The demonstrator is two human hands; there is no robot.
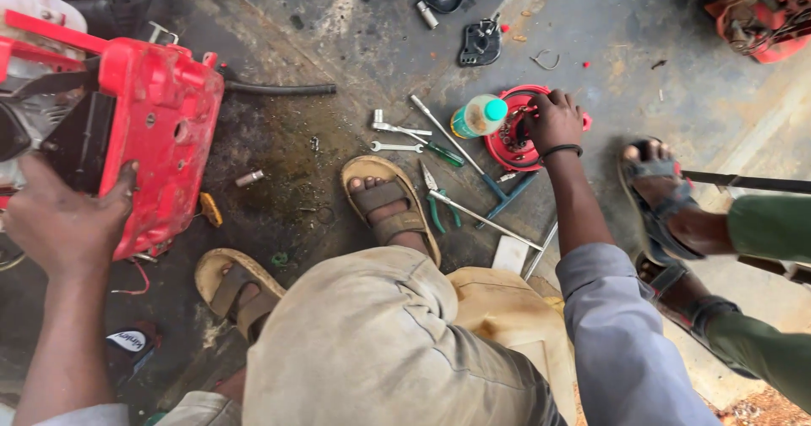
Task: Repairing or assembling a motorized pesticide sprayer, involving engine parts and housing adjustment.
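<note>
**Round red cover under the right hand, red engine housing steadied by the left**

Down on the stained concrete floor, ahead of the knees: a round red plastic starter-type cover, lying flat with its hollow side up, dark parts showing inside. Pressed onto its far rim, the right hand, fingers curled down over the edge and into the hollow, closed in a grip on the cover; black band at the wrist. Probably held so to keep the disc from sliding while the inside gets handled. Touching the cover's left edge, a small clear plastic bottle with a teal cap, lying on its side.

Well apart, at the left of the view, the boxy red metal engine housing, tipped on edge. Against its lower corner, the left hand, thumb up along the red face, fingers wrapped behind a dark panel; closed on the housing, seemingly to prop it from toppling.

Between the 2 hands, tools kept within reach: a silver open-ended spanner, a green-handled screwdriver, green-handled pliers, a blue T-handled socket wrench.

Nearest of all, 2 feet in tan sandals. At the right, another person's sandalled feet and green trouser legs
</note>
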